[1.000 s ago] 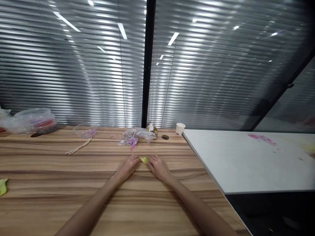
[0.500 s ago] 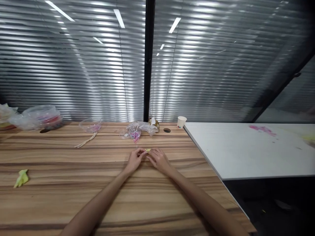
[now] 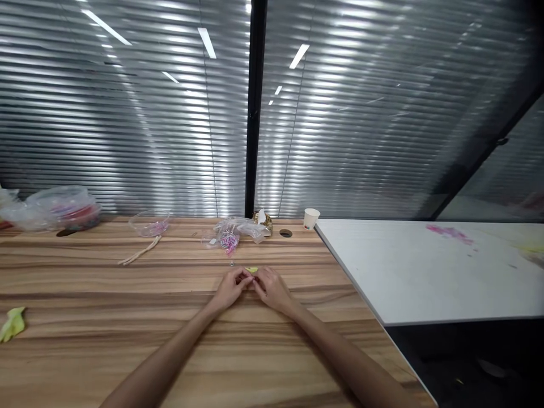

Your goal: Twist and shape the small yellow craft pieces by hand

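Observation:
Over the middle of the wooden table (image 3: 178, 340), my left hand (image 3: 230, 288) and my right hand (image 3: 272, 290) meet at the fingertips. Both are closed in a pinch around a small yellow piece (image 3: 251, 270), which looks soft and thin. Only its edge shows beyond the fingers, so its exact kind is hidden. Just past my left hand lies a tiny shiny bit (image 3: 232, 263). Farther back, a transparent bag (image 3: 244, 228) lies by a heap of small pink and purple pieces (image 3: 229, 242).
Left of the hands are a yellow crumpled piece (image 3: 13, 324), beige strips (image 3: 140, 251), a transparent bowl (image 3: 149, 225) and bagged containers (image 3: 70, 208). A paper cup (image 3: 311, 218) stands at the back, near a white table (image 3: 408, 277). Window blinds rise behind.
The view has shifted slightly, so the table things appear lower and farther left. My hands stay together at the yellow piece, with little change in their pinch.

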A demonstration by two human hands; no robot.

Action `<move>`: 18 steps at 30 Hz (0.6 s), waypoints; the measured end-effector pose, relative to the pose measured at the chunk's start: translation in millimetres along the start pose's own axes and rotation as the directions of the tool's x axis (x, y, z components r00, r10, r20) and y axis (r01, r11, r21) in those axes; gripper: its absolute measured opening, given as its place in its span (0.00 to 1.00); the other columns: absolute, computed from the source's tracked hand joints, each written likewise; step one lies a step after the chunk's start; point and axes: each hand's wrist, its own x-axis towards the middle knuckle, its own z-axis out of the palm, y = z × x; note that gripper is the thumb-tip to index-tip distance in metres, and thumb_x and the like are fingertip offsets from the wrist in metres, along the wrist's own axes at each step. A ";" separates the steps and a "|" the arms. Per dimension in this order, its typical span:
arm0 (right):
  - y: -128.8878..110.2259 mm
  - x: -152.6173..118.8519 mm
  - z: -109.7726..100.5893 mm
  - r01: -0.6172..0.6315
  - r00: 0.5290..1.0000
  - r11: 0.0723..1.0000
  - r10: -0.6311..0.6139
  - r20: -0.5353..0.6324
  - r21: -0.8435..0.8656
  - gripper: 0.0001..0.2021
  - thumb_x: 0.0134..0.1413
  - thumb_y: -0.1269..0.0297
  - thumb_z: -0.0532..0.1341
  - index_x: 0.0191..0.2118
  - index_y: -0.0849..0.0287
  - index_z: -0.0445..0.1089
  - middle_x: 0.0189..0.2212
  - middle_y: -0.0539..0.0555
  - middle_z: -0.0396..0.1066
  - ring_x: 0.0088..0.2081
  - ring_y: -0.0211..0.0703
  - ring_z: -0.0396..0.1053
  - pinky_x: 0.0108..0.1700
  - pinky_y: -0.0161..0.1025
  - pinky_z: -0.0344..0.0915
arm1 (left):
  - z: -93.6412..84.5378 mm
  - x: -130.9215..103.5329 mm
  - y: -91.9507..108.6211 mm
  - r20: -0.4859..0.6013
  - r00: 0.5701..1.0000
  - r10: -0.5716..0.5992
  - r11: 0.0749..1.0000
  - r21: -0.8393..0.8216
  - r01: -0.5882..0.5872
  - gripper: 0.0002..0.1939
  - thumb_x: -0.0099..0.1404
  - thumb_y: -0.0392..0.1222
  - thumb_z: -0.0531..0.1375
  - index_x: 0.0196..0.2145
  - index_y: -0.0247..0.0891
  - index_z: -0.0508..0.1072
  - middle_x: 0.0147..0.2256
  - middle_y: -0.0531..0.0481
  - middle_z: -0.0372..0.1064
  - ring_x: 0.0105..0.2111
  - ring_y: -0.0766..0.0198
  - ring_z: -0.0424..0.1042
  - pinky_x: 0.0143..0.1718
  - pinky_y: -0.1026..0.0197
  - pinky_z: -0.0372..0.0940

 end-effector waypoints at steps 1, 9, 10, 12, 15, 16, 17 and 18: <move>0.0 -0.2 -0.4 -0.005 1.000 1.000 0.005 0.002 0.010 0.05 0.56 0.71 0.51 0.35 0.60 0.64 0.32 0.56 0.66 0.36 0.44 0.61 0.39 0.39 0.60 | -0.1 0.0 0.5 -0.002 1.000 -0.005 1.000 0.013 0.005 0.11 0.59 0.44 0.56 0.26 0.33 0.69 0.27 0.48 0.67 0.29 0.64 0.65 0.33 0.64 0.59; 0.2 0.6 -0.1 -0.042 0.999 0.995 0.043 -0.004 0.093 0.05 0.56 0.70 0.53 0.31 0.61 0.64 0.30 0.55 0.66 0.35 0.42 0.62 0.38 0.37 0.60 | -0.3 -3.0 5.6 -0.010 1.000 -0.022 0.995 0.095 0.023 0.11 0.60 0.44 0.55 0.26 0.33 0.69 0.27 0.49 0.68 0.30 0.64 0.66 0.33 0.64 0.59; 0.3 0.5 0.2 -0.045 0.999 0.995 0.046 -0.004 0.094 0.05 0.56 0.70 0.53 0.31 0.61 0.64 0.30 0.55 0.66 0.35 0.42 0.62 0.38 0.37 0.60 | -0.1 -3.3 6.4 -0.014 1.000 -0.014 0.994 0.110 0.015 0.11 0.60 0.43 0.54 0.26 0.33 0.69 0.27 0.49 0.68 0.30 0.64 0.66 0.33 0.64 0.59; 0.5 0.1 0.7 -0.052 0.999 0.995 0.053 -0.003 0.090 0.05 0.55 0.70 0.53 0.31 0.61 0.64 0.30 0.55 0.66 0.35 0.42 0.62 0.38 0.37 0.60 | 0.2 -3.9 8.0 -0.021 1.000 0.001 0.991 0.136 0.002 0.11 0.61 0.43 0.54 0.26 0.33 0.69 0.28 0.48 0.68 0.30 0.63 0.66 0.34 0.64 0.59; 0.8 -0.3 0.9 -0.068 0.998 0.995 0.068 -0.002 0.077 0.05 0.55 0.70 0.53 0.30 0.61 0.64 0.29 0.55 0.65 0.35 0.42 0.62 0.38 0.37 0.60 | 0.6 -4.2 9.9 -0.029 1.000 0.007 0.985 0.172 -0.001 0.10 0.61 0.42 0.54 0.27 0.34 0.68 0.28 0.48 0.68 0.30 0.63 0.66 0.34 0.63 0.59; 0.9 -0.3 0.8 -0.072 0.997 0.995 0.072 -0.001 0.070 0.05 0.55 0.70 0.53 0.30 0.61 0.64 0.29 0.55 0.65 0.35 0.42 0.62 0.38 0.37 0.60 | 0.7 -4.2 10.2 -0.032 0.999 0.006 0.983 0.185 0.000 0.10 0.61 0.42 0.53 0.27 0.34 0.68 0.28 0.48 0.68 0.30 0.63 0.66 0.34 0.63 0.59; 1.0 -0.2 0.5 -0.075 0.997 0.995 0.075 0.001 0.062 0.05 0.55 0.70 0.53 0.30 0.61 0.64 0.29 0.55 0.65 0.35 0.42 0.62 0.37 0.37 0.59 | 0.9 -4.1 10.4 -0.033 0.999 0.005 0.981 0.195 0.001 0.10 0.61 0.42 0.53 0.27 0.34 0.68 0.28 0.48 0.68 0.30 0.63 0.65 0.34 0.63 0.58; 1.2 -0.1 0.1 -0.079 0.997 0.995 0.079 0.002 0.053 0.05 0.55 0.70 0.53 0.29 0.61 0.64 0.29 0.54 0.65 0.34 0.42 0.61 0.37 0.37 0.59 | 1.0 -3.9 10.4 -0.031 1.000 0.007 0.979 0.202 0.000 0.09 0.61 0.41 0.53 0.27 0.34 0.68 0.28 0.48 0.67 0.30 0.63 0.65 0.34 0.63 0.58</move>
